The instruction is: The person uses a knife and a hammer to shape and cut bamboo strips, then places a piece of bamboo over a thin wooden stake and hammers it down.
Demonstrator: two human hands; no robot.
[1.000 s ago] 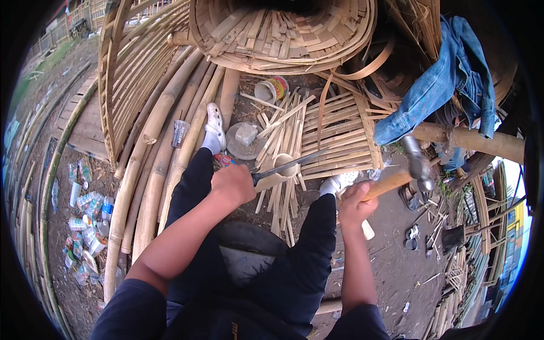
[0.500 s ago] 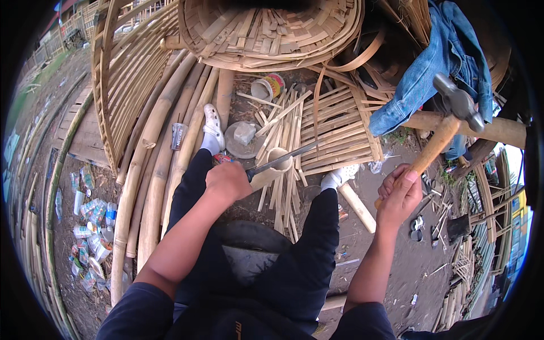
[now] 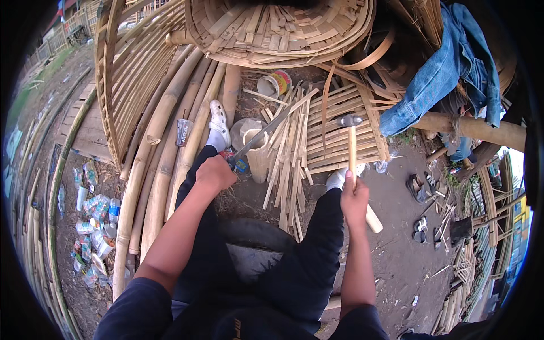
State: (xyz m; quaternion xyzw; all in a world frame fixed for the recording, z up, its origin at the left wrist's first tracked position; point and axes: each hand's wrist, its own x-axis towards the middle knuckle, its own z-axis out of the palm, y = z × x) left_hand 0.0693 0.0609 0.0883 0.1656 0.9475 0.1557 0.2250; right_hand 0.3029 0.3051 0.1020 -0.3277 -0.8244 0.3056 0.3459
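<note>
Right now, the left grip [image 3: 217,174] is clutching the near end of a long, straight, dark grey metal blade [image 3: 271,126], which is slanting away to the right and crossing the open top of a short, pale, hollow bamboo section [image 3: 259,164]. That section is standing roughly upright on the brown dirt ground [image 3: 391,249], between the person's feet. The right grip [image 3: 355,198] is wrapping around the wooden handle of a grey-headed hammer [image 3: 352,148], which is pointing upward, well apart from the blade. Behind its head, a pale slatted bamboo panel [image 3: 333,154] is showing. Thin, loose, pale bamboo strips [image 3: 290,148] are lying in a heap just right of the bamboo section. Farther right, a blue denim garment [image 3: 439,79] is hanging.
</note>
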